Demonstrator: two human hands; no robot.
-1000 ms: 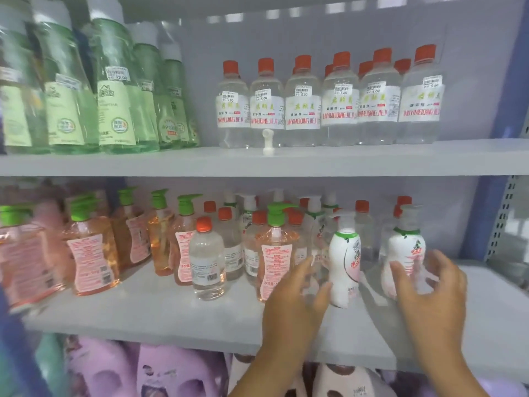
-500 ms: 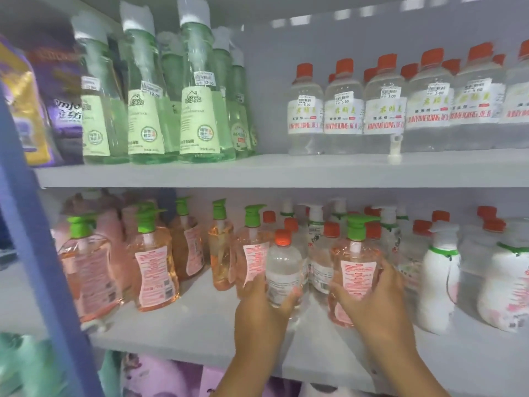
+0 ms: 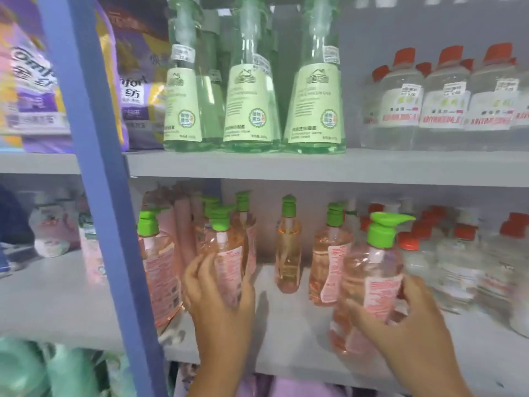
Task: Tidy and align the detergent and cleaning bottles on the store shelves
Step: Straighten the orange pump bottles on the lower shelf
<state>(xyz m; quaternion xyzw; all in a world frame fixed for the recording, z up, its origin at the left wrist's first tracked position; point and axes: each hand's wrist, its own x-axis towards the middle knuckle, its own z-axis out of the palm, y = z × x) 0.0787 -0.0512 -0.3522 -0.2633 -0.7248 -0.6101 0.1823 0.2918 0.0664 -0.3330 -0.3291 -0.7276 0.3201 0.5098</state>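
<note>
Several orange-pink pump bottles with green pumps stand on the middle shelf [image 3: 286, 333]. My left hand [image 3: 220, 293] grips one pump bottle [image 3: 226, 253] near the left of the group, fingers curled round its body. My right hand [image 3: 400, 319] grips another pump bottle [image 3: 372, 270] at the shelf's front, and this bottle leans a little. Between them stand a narrow orange bottle [image 3: 287, 250] and a wider one [image 3: 329, 253]. Another pump bottle [image 3: 159, 262] stands at the far left beside the post.
A blue shelf post [image 3: 94, 179] crosses the left side. Green spray bottles [image 3: 249, 101] and clear red-capped bottles [image 3: 446, 101] fill the upper shelf. More clear red-capped bottles [image 3: 463, 259] crowd the middle shelf's right. Purple bags [image 3: 31, 81] stand upper left.
The view has swung left along the shelf. My left hand moved from the clear red-capped bottle to a pump bottle further left. My right hand still holds a pump bottle, now nearer the front.
</note>
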